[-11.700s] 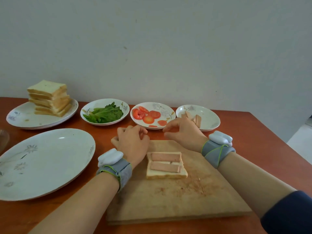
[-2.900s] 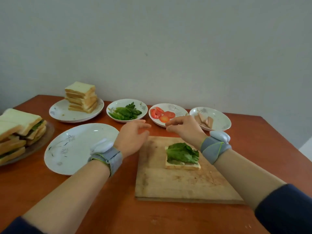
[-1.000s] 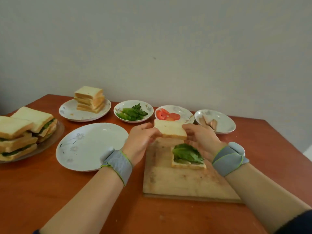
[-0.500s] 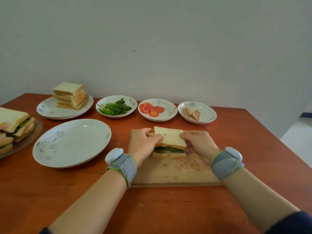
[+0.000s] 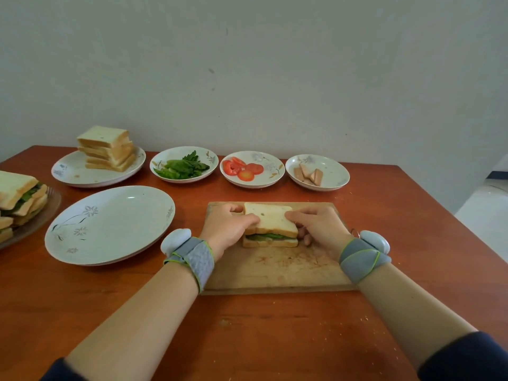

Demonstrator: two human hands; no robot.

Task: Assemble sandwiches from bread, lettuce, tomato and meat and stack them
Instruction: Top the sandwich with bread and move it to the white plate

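Sandwich [image 5: 270, 226] at frame centre, on far half of cutting board [image 5: 275, 268]; top slice on, green lettuce showing at front edge. My left hand [image 5: 226, 229] grips its left side, my right hand [image 5: 316, 226] its right side, fingers curled round edges. Large white plate [image 5: 110, 226] left of board. Upper row, left to right: bread stack [image 5: 108, 148], lettuce dish [image 5: 182, 169], tomato slices [image 5: 242, 169], meat strips [image 5: 309, 174]. Finished sandwiches [image 5: 19, 199] at far left edge.

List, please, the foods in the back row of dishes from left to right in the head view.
Left to right: bread stack → lettuce → tomato slices → meat strips.
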